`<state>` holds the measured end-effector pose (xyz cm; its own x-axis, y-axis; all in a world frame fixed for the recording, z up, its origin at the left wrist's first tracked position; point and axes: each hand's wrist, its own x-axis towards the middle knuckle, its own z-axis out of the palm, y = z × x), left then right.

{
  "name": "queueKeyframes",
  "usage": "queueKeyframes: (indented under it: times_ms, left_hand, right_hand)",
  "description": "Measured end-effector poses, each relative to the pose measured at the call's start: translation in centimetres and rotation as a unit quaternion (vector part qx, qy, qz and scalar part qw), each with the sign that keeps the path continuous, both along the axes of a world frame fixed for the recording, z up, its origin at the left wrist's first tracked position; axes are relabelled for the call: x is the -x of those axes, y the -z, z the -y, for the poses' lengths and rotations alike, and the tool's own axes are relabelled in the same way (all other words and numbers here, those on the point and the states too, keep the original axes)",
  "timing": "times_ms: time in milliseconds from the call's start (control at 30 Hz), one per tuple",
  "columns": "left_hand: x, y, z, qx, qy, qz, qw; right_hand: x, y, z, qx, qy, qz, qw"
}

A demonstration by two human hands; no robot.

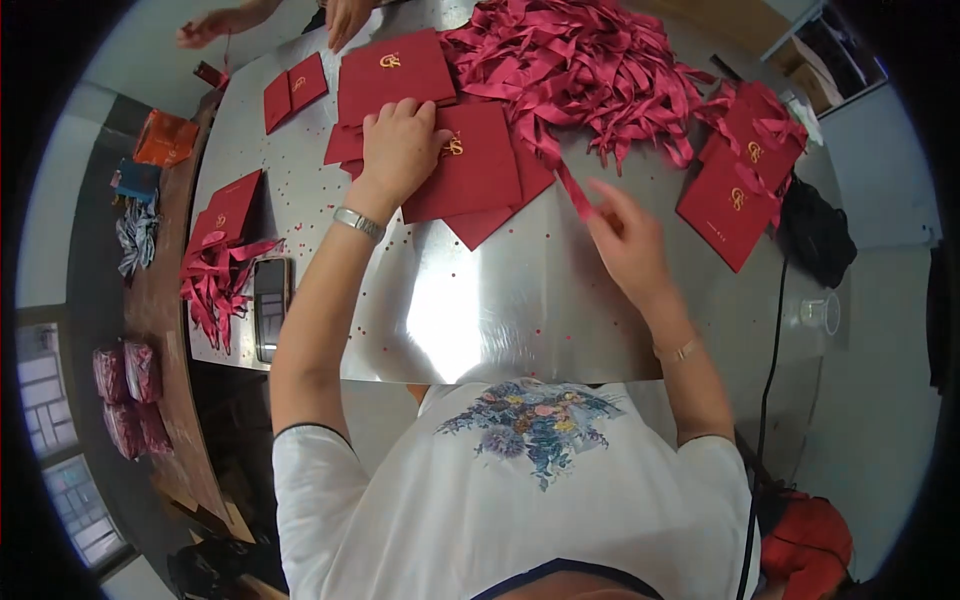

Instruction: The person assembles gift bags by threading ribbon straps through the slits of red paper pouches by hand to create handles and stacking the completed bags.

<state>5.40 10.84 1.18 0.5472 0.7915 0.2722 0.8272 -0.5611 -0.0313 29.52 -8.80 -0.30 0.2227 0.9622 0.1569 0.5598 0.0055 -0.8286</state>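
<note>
My left hand (402,150) lies over a pile of flat red paper bags, its fingers spread and the thumb on the top bag (480,175) beside its gold emblem. What lies under the palm is hidden. To the right, my right hand (632,240) pinches the end of a crimson satin ribbon (572,190). That ribbon stretches up toward a big heap of loose ribbons (590,75) on the far side of the metal table. Another red bag (392,75) lies just beyond my left hand.
More red bags with ribbons lie at right (735,205) and left (225,215). A phone (270,308) rests near the table's left edge. At right are a black bag (818,225), a clear cup (822,313) and a black cable (775,345). Another person's hand (347,20) reaches in at the far side.
</note>
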Motion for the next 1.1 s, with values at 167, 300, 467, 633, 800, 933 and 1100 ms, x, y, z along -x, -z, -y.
queueKeyframes:
  times_ms: [167, 300, 467, 633, 800, 933, 1100]
  left_hand:
    - [0.3, -1.1, 2.3, 0.061, 0.039, 0.054, 0.996]
    - [2.5, -1.1, 6.5, 0.039, 0.085, 0.138, 0.986]
    - [4.1, 2.1, 11.9, 0.142, 0.034, 0.176, 0.973]
    - [2.5, 3.5, 13.8, 0.007, 0.012, 0.181, 0.983]
    - [2.1, 1.8, 12.8, 0.140, -0.006, 0.182, 0.973]
    - [1.8, 1.5, 13.9, 0.127, 0.003, 0.217, 0.968]
    - [1.4, 0.4, 15.4, 0.295, 0.005, 0.241, 0.925]
  right_hand:
    - [-0.1, -3.5, 8.4, -0.057, -0.052, -0.183, 0.980]
    - [0.2, -5.6, 11.0, -0.098, -0.051, -0.361, 0.926]
    - [1.2, -5.6, 11.1, -0.097, -0.107, -0.367, 0.919]
    - [2.6, -2.8, 8.0, -0.004, -0.119, -0.005, 0.993]
    - [5.8, -2.7, 5.1, -0.145, -0.072, 0.148, 0.976]
    - [6.8, -2.6, 3.6, -0.142, -0.081, -0.049, 0.985]
    - [7.7, -1.6, 2.7, -0.048, -0.065, -0.146, 0.986]
